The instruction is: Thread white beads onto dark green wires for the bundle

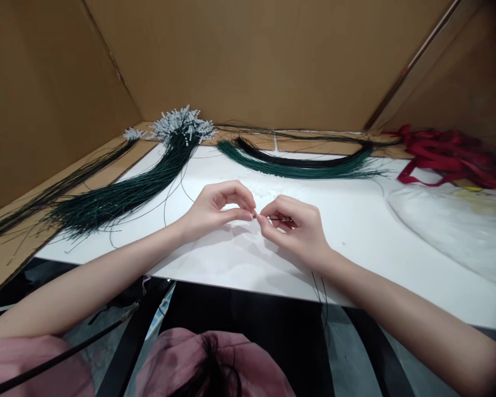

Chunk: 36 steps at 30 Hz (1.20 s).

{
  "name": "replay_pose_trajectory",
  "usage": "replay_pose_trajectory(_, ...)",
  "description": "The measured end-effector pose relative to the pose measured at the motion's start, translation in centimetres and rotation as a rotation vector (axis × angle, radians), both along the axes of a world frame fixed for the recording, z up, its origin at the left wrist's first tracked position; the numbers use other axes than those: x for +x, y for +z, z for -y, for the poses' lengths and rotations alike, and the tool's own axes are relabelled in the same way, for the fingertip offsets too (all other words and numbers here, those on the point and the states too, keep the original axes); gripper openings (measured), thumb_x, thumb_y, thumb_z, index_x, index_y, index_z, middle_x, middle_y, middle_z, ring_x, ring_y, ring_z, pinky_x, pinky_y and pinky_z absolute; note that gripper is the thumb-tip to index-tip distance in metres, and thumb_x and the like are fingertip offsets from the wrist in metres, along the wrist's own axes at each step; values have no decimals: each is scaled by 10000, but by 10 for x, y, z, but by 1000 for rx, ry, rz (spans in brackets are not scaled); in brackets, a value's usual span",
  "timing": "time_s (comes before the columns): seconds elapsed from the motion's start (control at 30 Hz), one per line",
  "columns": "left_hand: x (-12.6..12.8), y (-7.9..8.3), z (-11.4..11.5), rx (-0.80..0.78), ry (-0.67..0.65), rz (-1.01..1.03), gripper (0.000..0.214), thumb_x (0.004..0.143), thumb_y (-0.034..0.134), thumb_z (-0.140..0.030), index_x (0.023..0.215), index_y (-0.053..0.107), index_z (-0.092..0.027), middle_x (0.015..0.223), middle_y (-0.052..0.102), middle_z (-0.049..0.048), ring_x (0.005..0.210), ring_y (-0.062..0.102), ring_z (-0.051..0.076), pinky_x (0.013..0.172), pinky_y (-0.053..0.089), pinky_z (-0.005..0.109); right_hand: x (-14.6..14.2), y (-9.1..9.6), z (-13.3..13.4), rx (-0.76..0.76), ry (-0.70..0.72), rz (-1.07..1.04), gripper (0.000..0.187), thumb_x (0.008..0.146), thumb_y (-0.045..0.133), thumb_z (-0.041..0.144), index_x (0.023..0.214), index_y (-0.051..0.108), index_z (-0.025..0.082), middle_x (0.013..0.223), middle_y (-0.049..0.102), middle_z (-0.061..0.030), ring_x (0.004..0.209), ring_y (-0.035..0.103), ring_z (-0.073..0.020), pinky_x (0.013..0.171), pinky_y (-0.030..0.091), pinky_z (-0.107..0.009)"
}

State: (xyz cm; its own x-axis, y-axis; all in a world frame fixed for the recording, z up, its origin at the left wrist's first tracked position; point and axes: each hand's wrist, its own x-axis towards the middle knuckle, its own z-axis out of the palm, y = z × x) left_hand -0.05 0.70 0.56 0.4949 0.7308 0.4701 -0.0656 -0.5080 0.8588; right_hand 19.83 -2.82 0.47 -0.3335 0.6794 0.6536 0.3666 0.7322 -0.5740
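My left hand (227,208) is closed in a pinch, its thumb and index fingertips meeting those of my right hand above the white board. What sits between the left fingertips is too small to make out. My right hand (295,223) is closed around a thin dark wire (278,219); two dark strands hang below that wrist over the board's front edge. Small white beads (267,190) lie scattered just behind the hands. Beyond my left forearm rests a thick bundle of dark green wires (136,193) topped with white beaded tips (182,125).
A white board (367,220) covers the table. Loose green wires (297,170) and black wires (289,160) lie at the back. A thinner beaded bundle (78,171) is far left. Red ribbon (442,157) and a clear plastic bag (458,226) lie right. Cardboard walls (248,60) enclose the table.
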Motion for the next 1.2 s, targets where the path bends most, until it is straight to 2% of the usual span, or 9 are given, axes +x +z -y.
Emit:
replay_pose_trajectory(0.23,3,1,4,4,17,61,179,728,786,-97,870,688,-146,844,677,23,799,674,117,769,565,211,-1,4,2,18,-5,-23,155,799,603,89,678,572,180,603,509,25,515,379,-82,489,294,-237)
replay_pose_trajectory(0.6,4,2,8,-41,85,76,187,721,808,-172,854,678,-151,846,692,37,799,687,141,733,580,231,-1,3,3,26,-23,-46,153,812,611,110,682,574,182,599,505,25,500,379,-78,473,294,-237)
replay_pose_trajectory(1.2,5,2,10,26,93,78,169,739,790,-140,869,681,-145,839,703,34,796,699,140,765,578,237,-2,3,4,41,-17,-98,153,807,627,85,688,587,174,590,482,35,502,376,-72,470,289,-227)
